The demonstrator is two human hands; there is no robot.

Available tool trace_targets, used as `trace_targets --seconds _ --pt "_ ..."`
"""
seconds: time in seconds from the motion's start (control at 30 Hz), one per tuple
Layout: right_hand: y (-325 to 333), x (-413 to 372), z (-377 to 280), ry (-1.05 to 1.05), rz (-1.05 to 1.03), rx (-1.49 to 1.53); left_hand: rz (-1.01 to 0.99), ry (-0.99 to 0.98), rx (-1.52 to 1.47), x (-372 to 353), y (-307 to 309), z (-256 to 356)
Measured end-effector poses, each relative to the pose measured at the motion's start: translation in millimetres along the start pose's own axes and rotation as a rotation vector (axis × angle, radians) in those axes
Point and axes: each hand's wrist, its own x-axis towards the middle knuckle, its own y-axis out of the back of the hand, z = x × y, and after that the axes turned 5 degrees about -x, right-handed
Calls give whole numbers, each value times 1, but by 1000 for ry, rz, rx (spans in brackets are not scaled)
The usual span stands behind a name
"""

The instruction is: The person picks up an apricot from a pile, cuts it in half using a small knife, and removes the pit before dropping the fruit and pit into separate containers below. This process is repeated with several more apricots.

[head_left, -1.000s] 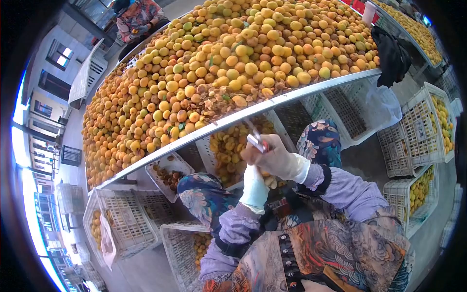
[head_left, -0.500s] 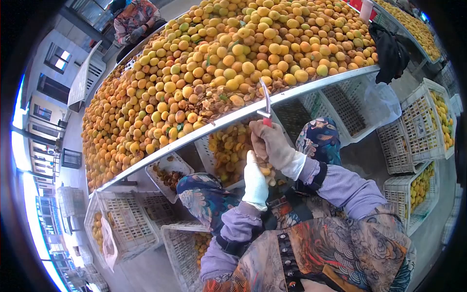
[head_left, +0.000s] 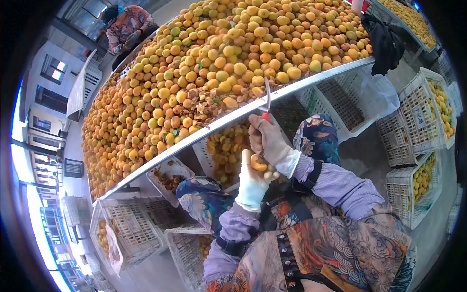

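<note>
My right hand point(head_left: 270, 142), in a stained glove, is closed around the red handle of a small knife point(head_left: 268, 96). Its narrow, slightly curved metal blade points up past the table edge. Just below, my left hand point(head_left: 253, 184) wears a white glove and curls round an apricot point(head_left: 258, 163), whose orange cut flesh seems to face up. The two hands are side by side, close to touching. Beneath them stands a white crate holding apricot pieces point(head_left: 228, 148). Whole apricots point(head_left: 224, 63) are heaped on the metal-edged table point(head_left: 233, 117) in front, with brown scraps point(head_left: 206, 104) near the rim.
Plastic crates with fruit stand at the right point(head_left: 408, 126) and lower left point(head_left: 129, 226). A small tray point(head_left: 168, 182) of dark scraps sits under the table. Black cloth point(head_left: 382, 46) hangs from the table's right corner. Another person point(head_left: 127, 29) works at the far left.
My left hand has turned and lowered slightly, so the apricot in it now shows. The knife stays in my right hand, its blade more upright. The view has shifted a little.
</note>
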Motion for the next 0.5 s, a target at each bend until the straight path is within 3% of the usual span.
trace_targets --seconds 0.07,0.2,0.3,0.33,0.5 --pt "2 2 -6 30 10 20 -153 60 -176 1 -1 6" --pt "-9 4 -16 58 -17 -69 -172 54 -152 3 -6 14" --pt "-10 16 -42 146 30 90 -225 -27 -72 2 -21 30" --pt "-4 23 -50 283 -23 117 -214 -60 -64 2 -22 39" --pt "19 32 -69 255 -27 124 -116 -342 23 23 -49 106"
